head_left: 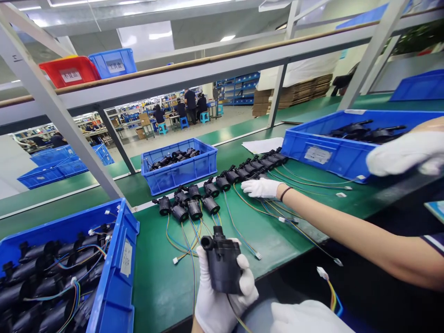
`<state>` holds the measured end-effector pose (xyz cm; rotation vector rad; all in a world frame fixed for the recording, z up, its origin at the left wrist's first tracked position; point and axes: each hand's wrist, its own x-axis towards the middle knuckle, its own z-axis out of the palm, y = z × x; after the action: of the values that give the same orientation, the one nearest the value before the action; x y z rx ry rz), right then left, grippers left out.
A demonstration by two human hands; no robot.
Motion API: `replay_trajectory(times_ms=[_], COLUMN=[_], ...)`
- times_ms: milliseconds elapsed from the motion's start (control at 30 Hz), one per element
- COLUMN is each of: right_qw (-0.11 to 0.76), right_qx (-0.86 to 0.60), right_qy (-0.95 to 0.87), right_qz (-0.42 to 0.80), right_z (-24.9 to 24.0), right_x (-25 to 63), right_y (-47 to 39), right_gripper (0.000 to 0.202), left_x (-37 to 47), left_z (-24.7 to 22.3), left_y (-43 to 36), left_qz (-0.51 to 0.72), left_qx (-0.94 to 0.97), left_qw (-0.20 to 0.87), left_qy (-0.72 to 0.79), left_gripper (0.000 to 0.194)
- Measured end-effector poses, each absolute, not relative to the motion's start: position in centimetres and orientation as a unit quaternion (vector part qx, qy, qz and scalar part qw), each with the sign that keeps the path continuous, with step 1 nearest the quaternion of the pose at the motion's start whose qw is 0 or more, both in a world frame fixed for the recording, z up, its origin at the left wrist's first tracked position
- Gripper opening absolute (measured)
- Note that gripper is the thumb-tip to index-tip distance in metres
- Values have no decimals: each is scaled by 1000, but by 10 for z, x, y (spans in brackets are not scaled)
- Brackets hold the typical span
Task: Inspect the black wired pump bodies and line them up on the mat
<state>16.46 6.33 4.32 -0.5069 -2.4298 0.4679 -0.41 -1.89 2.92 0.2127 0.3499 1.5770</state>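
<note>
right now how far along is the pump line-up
Looks done: a row of pumps lies on the green bench, with a co-worker's hand at it. In hand: the left hand grips one black pump. Seemingly left: the blue bin at left holds many more.

Green bench [277,231] with blue bins [180,171], a row of black pumps [222,182], wires, paper [263,144].

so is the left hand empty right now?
No, the left hand grips a black pump upright, its wires trailing down below the palm, above the green table.
</note>
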Motion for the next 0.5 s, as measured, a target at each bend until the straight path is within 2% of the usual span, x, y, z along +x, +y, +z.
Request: replay_trajectory(times_ms=[133,233,300,333,400,500], right_qw=[332,349,350,348,354,388], right_qx=[-236,-252,-266,-276,-301,-316], right_qy=[-898,-888,-885,-883,-873,-835], right_qz=[167,162,155,149,149,228], right_z=[59,68,65,60,47,28], right_x=[144,153,172,182,196,192], right_y=[145,226,263,271,264,204], right_gripper=[28,47,62,66,70,63], left_x=[-3,-1,2,3,5,9], left_z=[25,17,14,14,15,19], left_y=[-16,-12,-12,-14,-18,-23], left_qz=[729,746,742,739,730,715], left_qx=[174,206,185,180,189,196], left_qw=[605,521,520,523,517,504], left_qy=[268,359,380,386,405,443], left_gripper=[76,85,89,92,113,128])
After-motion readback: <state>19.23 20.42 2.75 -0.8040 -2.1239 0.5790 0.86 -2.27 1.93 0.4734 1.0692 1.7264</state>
